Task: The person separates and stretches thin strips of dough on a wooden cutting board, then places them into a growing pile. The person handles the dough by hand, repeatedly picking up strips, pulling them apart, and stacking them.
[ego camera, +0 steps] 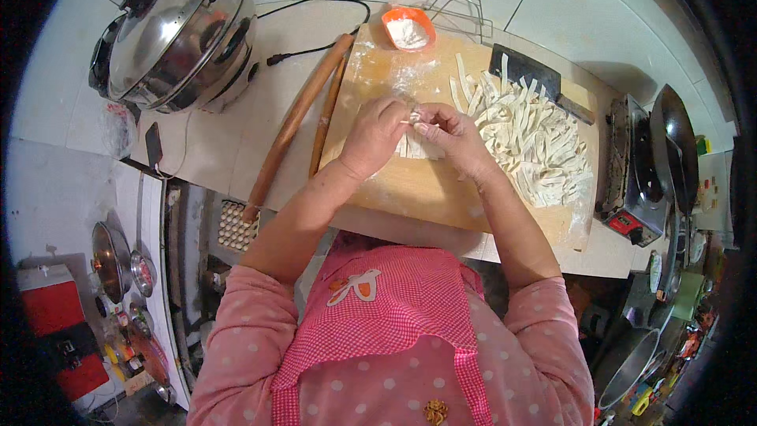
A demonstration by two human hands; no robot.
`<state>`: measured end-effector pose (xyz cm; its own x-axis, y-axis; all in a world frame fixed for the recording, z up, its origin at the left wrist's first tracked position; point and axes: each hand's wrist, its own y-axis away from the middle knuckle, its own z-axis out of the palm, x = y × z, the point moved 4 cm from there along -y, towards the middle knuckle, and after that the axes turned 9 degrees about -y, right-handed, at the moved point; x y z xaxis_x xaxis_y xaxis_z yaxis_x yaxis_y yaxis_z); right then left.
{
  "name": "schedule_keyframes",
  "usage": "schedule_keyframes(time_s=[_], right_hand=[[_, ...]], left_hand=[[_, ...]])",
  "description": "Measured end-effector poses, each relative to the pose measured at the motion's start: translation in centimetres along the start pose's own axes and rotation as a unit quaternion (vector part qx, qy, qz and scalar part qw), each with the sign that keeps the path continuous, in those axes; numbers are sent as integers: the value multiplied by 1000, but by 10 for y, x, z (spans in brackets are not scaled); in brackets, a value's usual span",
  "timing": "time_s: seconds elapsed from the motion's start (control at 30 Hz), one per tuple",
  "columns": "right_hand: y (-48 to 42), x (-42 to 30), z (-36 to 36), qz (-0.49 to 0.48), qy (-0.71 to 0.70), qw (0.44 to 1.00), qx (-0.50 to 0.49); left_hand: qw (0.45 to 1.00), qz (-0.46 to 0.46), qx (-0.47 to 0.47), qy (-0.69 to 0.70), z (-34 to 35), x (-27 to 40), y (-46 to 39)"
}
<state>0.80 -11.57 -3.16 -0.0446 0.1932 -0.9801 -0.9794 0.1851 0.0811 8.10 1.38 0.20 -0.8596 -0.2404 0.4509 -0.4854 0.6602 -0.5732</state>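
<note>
My left hand (378, 133) and my right hand (452, 133) meet over the wooden board (414, 183), fingertips pinched together on a small piece of dough (414, 115). Beneath them lie cut dough strips (417, 147), partly hidden by the fingers. Right of my right hand spreads a floured heap of cut noodles (526, 136). Behind the heap, a cleaver (525, 71) with a dark blade rests on the board. An orange scoop (408, 29) of white flour stands at the board's far edge.
A thick rolling pin (298, 124) and a thinner one (328, 118) lie at the board's left. Farther left are a lidded steel electric pot (177, 35), a black cable (319, 0) and a phone (154, 145). A gas stove (633, 165) and a wok (674, 148) stand right.
</note>
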Motion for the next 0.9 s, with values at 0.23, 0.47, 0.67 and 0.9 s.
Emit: schedule_keyframes(time_s=[0.23, 0.47, 0.67, 0.9], right_hand=[[11, -6, -12, -44, -6, 999, 31], [18, -10, -33, -65, -168, 980, 87], [23, -26, -42, -55, -377, 920, 89], [27, -46, -44, -55, -306, 949, 45]], left_hand=[[999, -15, -8, 34, -3, 16, -3], [994, -29, 18, 106, 1, 18, -1], [981, -97, -8, 168, 4, 18, 5], [974, -108, -82, 181, 5, 37, -5]])
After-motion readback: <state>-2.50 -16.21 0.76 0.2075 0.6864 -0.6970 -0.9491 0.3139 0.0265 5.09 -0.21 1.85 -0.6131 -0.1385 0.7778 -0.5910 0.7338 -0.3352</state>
